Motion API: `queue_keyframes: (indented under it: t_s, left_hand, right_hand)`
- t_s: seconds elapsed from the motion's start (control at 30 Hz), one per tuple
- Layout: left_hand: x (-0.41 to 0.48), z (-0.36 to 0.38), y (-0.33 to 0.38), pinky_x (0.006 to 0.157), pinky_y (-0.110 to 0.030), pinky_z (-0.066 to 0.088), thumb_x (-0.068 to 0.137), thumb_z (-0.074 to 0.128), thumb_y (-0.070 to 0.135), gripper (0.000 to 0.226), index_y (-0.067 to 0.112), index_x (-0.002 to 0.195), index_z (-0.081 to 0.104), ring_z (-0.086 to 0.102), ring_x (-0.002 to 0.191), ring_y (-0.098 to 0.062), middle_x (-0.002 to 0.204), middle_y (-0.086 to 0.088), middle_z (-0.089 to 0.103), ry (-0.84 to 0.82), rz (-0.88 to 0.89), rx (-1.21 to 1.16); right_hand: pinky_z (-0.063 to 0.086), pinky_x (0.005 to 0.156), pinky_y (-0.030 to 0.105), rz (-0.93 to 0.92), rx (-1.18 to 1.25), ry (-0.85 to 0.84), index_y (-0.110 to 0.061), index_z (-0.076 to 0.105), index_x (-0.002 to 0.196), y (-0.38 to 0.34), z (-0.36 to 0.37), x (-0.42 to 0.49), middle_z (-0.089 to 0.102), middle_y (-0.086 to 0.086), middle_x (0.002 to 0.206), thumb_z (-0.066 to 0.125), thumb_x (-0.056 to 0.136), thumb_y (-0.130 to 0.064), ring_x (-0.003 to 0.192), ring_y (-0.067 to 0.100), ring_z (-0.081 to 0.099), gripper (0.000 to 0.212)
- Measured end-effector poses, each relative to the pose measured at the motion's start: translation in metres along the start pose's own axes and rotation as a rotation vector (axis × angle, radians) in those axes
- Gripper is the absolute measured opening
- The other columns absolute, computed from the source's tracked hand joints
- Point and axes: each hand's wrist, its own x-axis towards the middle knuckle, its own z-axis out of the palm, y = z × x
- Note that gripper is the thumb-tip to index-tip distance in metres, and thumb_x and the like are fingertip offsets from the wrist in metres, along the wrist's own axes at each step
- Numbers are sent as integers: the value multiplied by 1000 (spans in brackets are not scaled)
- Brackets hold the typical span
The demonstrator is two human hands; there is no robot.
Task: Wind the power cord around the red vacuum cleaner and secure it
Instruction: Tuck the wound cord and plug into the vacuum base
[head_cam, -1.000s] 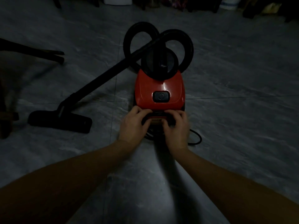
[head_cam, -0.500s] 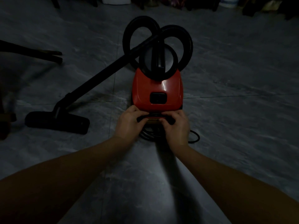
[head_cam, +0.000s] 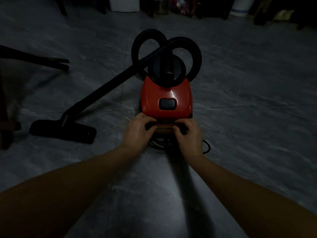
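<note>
The red vacuum cleaner (head_cam: 165, 98) stands on the grey tiled floor in the middle of the dim view, its rear end toward me. A black power cord (head_cam: 206, 146) lies looped on the floor under and behind that rear end. My left hand (head_cam: 139, 131) and my right hand (head_cam: 189, 134) are side by side at the rear edge, each with fingers curled around a black stretch of the cord held across the back. The cord's plug is hidden.
The black hose (head_cam: 188, 47) coils in two loops beyond the vacuum. Its wand (head_cam: 103, 93) runs down left to the floor head (head_cam: 63, 133). A dark furniture leg (head_cam: 34, 59) reaches in at left. Containers and clutter line the far wall.
Both hands stay at the vacuum's rear edge, with small finger shifts on the cord. The view has tilted slightly.
</note>
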Motion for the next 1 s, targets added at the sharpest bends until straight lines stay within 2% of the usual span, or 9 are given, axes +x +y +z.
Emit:
queue_keyframes:
  t_s: [0.1,0.2,0.33,0.43,0.53,0.6,0.8,0.93,1.0]
  left_hand:
    - [-5,-3,0,82,-32,53,82,75,14,24,14,106,74,64,90,-17,100,-3,65,4,55,42]
    - [-9,-4,-1,81,-24,49,83,74,15,27,14,110,72,64,92,-15,104,-2,66,13,80,76]
    - [-11,-1,-1,81,-22,48,82,76,16,28,14,110,71,63,92,-14,105,0,64,10,74,71]
    - [-13,5,1,81,-20,45,79,78,12,31,13,108,69,57,93,-9,107,-2,59,22,40,24]
    - [-9,6,0,81,-24,48,80,75,5,25,10,103,68,59,92,-15,104,-6,58,12,52,26]
    - [-5,4,-3,80,-23,47,79,76,4,22,8,100,70,61,90,-18,100,-8,60,2,64,33]
    - [0,0,-6,80,-8,41,77,79,5,20,6,97,75,64,88,-17,97,-7,65,-21,57,5]
    - [-2,-1,-2,81,-24,48,79,78,7,21,7,100,75,65,89,-20,98,-8,67,-6,83,43]
    - [-5,-2,-1,82,-24,48,81,76,7,23,8,104,74,66,90,-21,101,-8,67,-10,96,55]
  right_hand:
    - [51,90,18,5,3,-3,-24,70,105,5,-3,-2,62,-10,108,73,87,-16,102,2,60,20]
    - [44,86,8,26,-12,-17,-27,68,106,6,-2,-3,61,-15,107,74,86,-19,100,-4,58,23]
    - [41,79,2,70,14,-4,-27,69,99,4,-2,3,63,-17,100,74,86,-20,96,-9,58,15]
    - [45,83,8,71,38,-1,-26,71,97,6,-2,5,66,-12,100,74,86,-19,96,-3,61,14]
    - [54,84,22,84,69,-10,-25,72,96,8,-2,8,66,-12,99,74,85,-18,95,0,63,13]
    - [57,84,27,98,77,-17,-26,73,95,9,-3,9,66,-12,97,74,86,-18,93,3,64,12]
    - [57,88,29,104,35,-45,-27,74,93,6,-6,13,69,-8,99,76,85,-19,94,6,65,12]
    - [54,88,24,89,1,-35,-26,74,99,4,-8,10,69,-7,101,76,85,-21,96,5,64,15]
    - [50,85,17,79,-25,-17,-24,74,103,1,-8,6,68,-7,102,74,87,-21,96,4,62,16]
